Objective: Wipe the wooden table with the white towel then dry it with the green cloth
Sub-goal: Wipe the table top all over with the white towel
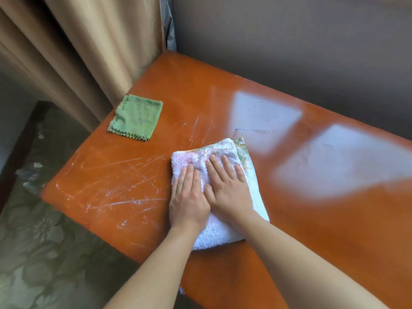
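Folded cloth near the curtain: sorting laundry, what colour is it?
Green cloth, seen in the head view.

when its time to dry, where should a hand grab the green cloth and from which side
Probably at the green cloth's near zigzag edge, coming in from the right. It lies flat and folded near the table's far left corner, close to the curtain, so the right side is the open one. Both hands, left and right, press flat on the white towel.
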A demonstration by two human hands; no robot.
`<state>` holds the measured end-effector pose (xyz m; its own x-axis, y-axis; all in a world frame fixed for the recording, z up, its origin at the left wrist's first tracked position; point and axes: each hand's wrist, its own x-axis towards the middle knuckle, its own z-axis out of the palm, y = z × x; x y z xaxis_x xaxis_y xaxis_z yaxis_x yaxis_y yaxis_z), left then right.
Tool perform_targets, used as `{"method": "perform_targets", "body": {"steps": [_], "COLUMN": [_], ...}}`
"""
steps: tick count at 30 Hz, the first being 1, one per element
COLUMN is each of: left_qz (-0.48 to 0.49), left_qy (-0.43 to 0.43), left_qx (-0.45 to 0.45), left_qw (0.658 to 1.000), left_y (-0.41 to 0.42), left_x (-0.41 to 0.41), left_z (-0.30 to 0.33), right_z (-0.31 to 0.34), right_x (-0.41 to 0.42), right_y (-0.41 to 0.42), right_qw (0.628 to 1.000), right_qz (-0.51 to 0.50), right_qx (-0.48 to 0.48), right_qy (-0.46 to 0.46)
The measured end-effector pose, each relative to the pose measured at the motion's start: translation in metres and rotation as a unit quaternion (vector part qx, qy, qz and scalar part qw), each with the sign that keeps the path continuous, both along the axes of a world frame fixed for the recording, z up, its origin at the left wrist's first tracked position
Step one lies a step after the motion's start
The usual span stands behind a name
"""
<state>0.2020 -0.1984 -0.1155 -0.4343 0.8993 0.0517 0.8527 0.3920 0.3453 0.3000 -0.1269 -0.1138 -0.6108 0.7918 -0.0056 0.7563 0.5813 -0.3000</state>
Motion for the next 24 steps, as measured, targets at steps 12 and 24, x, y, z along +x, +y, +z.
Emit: {"method": "perform_targets", "body": {"steps": [12,24], "left_qz": [0.027,-0.158], "left_qy": [0.008,-0.031], "left_qx": [-0.016,-0.002], "left_qw": [0.999,0.987], "left_y": [0.112,0.2], "left_x": [-0.033,0.032], "left_z": [0.0,0.01], "right_z": [0.0,0.004], "right_x": [-0.037,0.054], "right_y": [0.116,0.159], "right_qw": [0.999,0.981], "right_qz": [0.023,-0.192], "right_qx": [-0.013,-0.021], "right_qy": [0.037,-0.026]}}
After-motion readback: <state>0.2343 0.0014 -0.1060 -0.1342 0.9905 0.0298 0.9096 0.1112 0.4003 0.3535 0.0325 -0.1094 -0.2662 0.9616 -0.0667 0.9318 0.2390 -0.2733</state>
